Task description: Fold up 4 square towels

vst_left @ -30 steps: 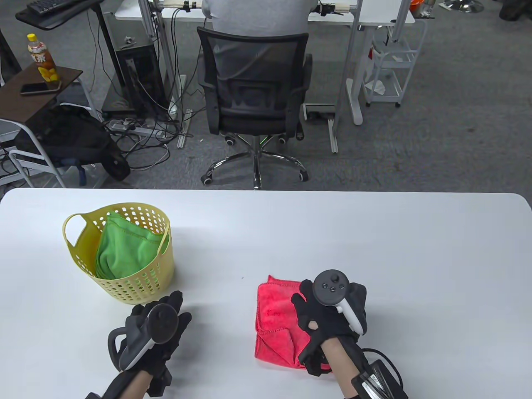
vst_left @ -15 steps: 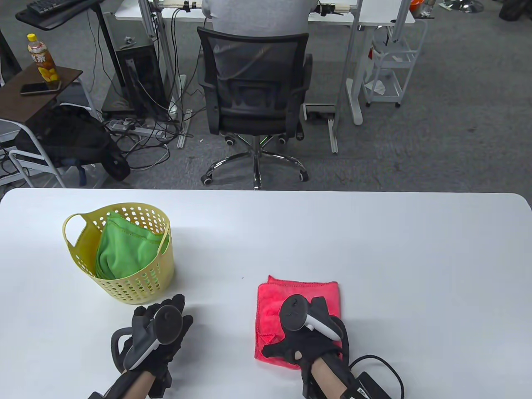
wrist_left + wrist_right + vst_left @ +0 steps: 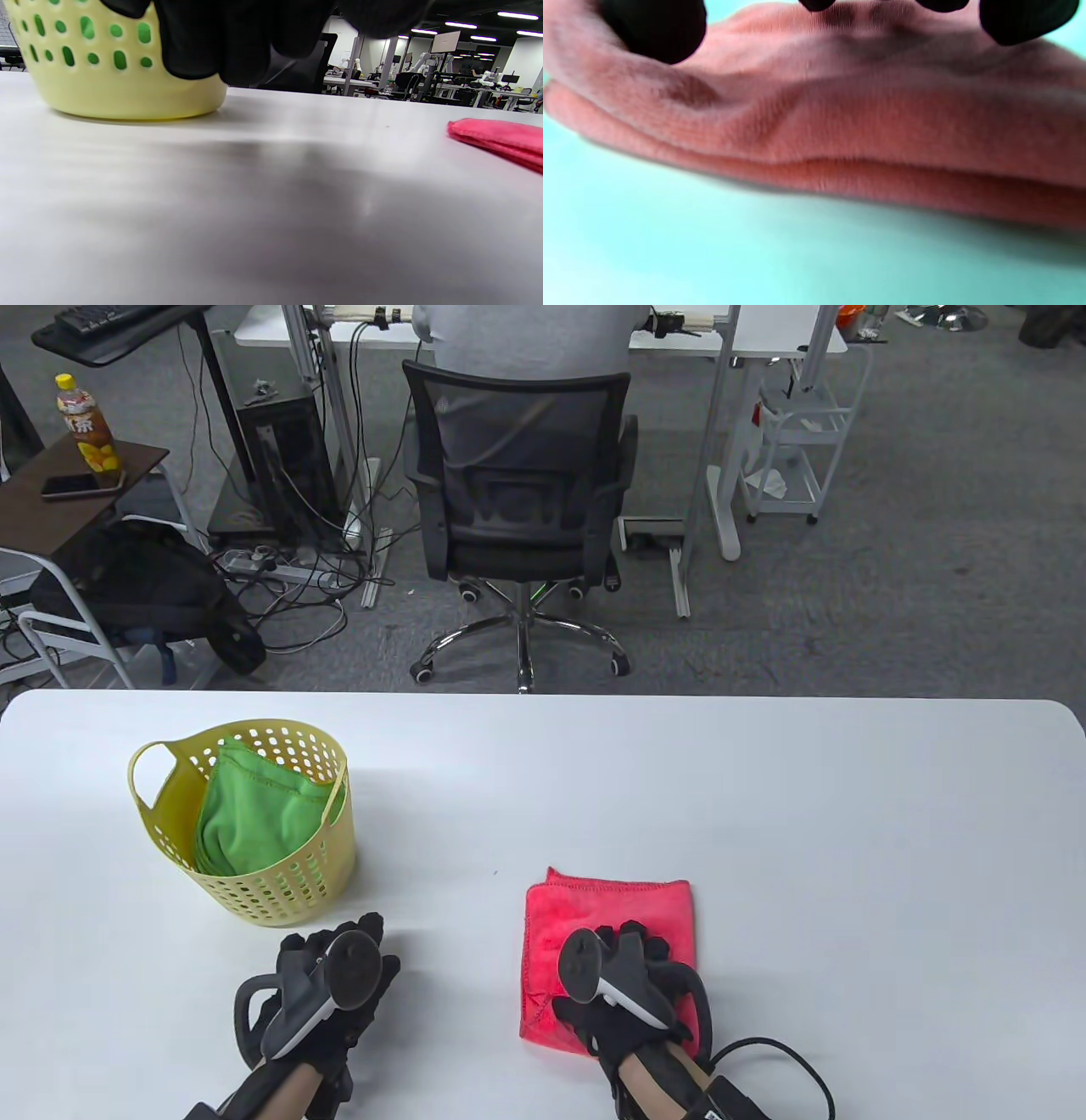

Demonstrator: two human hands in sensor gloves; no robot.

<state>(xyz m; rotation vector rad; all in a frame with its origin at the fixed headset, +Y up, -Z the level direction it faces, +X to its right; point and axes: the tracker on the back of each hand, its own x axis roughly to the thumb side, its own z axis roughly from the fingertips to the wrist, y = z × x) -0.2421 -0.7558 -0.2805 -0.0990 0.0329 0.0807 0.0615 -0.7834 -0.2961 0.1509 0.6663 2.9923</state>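
A folded red towel (image 3: 607, 912) lies on the white table (image 3: 764, 814) near the front edge. My right hand (image 3: 632, 950) rests flat on top of its near part, fingers spread on the cloth; in the right wrist view the fingertips (image 3: 655, 29) touch the red towel (image 3: 840, 127). My left hand (image 3: 356, 959) rests empty on the table just in front of the yellow basket (image 3: 170, 823), holding nothing. Green towels (image 3: 254, 814) sit inside the basket. In the left wrist view the basket (image 3: 106, 84) is close and the red towel's edge (image 3: 500, 137) shows at right.
An office chair (image 3: 517, 500) with a seated person stands beyond the table's far edge. A side table with a bottle (image 3: 85, 424) and a phone is at the far left. The table's right half is bare white surface.
My right hand slid from the towel's right side to its near middle and now lies flat on it. The towel's loose flap is smoothed down. My left hand barely moved.
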